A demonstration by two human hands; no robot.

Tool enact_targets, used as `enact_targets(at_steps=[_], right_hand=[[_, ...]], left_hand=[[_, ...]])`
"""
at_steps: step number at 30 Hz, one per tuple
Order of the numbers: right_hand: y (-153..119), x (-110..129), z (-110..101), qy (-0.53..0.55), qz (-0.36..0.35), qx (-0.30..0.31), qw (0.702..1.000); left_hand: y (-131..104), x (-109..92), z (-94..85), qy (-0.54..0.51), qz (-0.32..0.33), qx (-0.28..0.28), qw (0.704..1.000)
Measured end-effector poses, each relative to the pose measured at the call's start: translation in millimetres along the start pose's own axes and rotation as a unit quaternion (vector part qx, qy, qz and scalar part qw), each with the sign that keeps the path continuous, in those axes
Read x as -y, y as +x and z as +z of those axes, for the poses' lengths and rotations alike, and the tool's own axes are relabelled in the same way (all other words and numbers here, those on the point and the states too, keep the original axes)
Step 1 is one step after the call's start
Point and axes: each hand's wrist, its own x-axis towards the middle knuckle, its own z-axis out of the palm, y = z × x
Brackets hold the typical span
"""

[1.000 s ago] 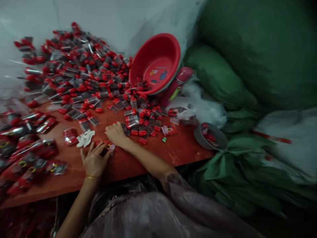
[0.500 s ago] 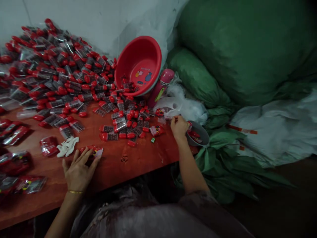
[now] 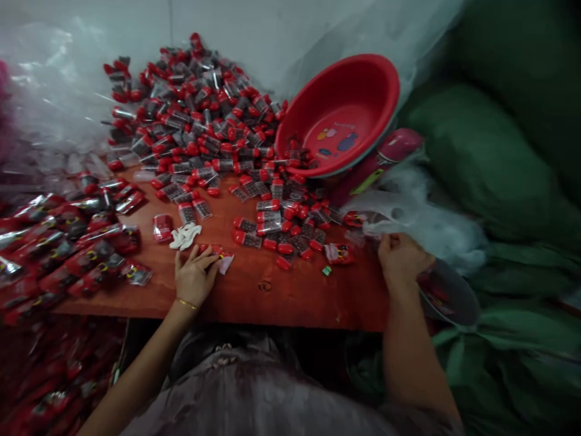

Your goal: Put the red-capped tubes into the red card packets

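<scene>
Flat on the red table [image 3: 295, 303], the left hand [image 3: 196, 280], fingers loosely spread, presses a glossy red packet [image 3: 218, 251]. The right hand [image 3: 402, 257] curls nearly closed beside crinkled clear plastic [image 3: 436, 212]; whether its grip holds anything, I cannot tell.

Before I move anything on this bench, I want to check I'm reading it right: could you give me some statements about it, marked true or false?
1. The left hand is at a red packet. True.
2. The right hand is inside the red basin. False: it is beside the grey bowl, away from the basin.
3. The basin is tilted. True.
4. The small green item lies left of the white bundle. False: it lies to its right.
5. A yellow band circles the left wrist. True.
</scene>
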Motion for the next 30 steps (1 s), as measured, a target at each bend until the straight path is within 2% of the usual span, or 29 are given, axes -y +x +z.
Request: enact_targets(at_steps=[3, 5, 7, 9, 12, 14, 18, 21, 23, 27, 30], right_hand=[[-34.7, 46.4, -10.4, 0.163, -0.102, -0.024, 0.981], [-75.4, 95.2, -20.7, 0.275, -0.214, 0.009, 0.937], [-121.7, 147.2, -30.2, 0.339, -0.335, 0.079, 0.876], [-162.4, 190.9, -35.1, 0.337, -0.428, 0.145, 0.826], [-198.8, 227.8, -32.6, 0.287, -0.470, 0.185, 0.814], [-207.4, 234.9, -28.7, 0.267, -0.467, 0.193, 0.821], [-208.7, 232.4, -27.1, 0.270, -0.456, 0.179, 0.829], [-208.0, 230.4, -28.9, 0.281, -0.441, 0.155, 0.838], [-207.6, 230.5, -29.8, 0.289, -0.422, 0.139, 0.848], [-206.0, 232.5, -35.1, 0.324, -0.395, 0.110, 0.852], [-203.8, 232.6, -45.2, 0.361, -0.387, 0.091, 0.844]], left_hand=[[-1.5, 4.2, -0.9, -0.035, 0.018, 0.017, 0.999], [-1.8, 7.2, -1.4, -0.056, 0.020, 0.026, 0.998], [-1.9, 10.0, -1.6, -0.068, 0.020, 0.029, 0.997], [-2.0, 12.9, -1.6, -0.079, 0.024, 0.029, 0.996], [-2.3, 17.7, -0.8, -0.097, 0.029, 0.028, 0.994], [-2.4, 20.2, 0.0, -0.107, 0.036, 0.021, 0.993], [-3.2, 20.0, -2.6, -0.104, 0.043, -0.018, 0.993], [-6.6, 16.2, -12.8, -0.085, -0.001, -0.084, 0.993], [-9.2, 13.6, -21.3, -0.081, -0.040, -0.109, 0.990], [-7.3, 8.3, -29.5, -0.133, -0.080, -0.076, 0.985], [1.3, 3.4, -27.0, -0.260, -0.115, -0.043, 0.958]])
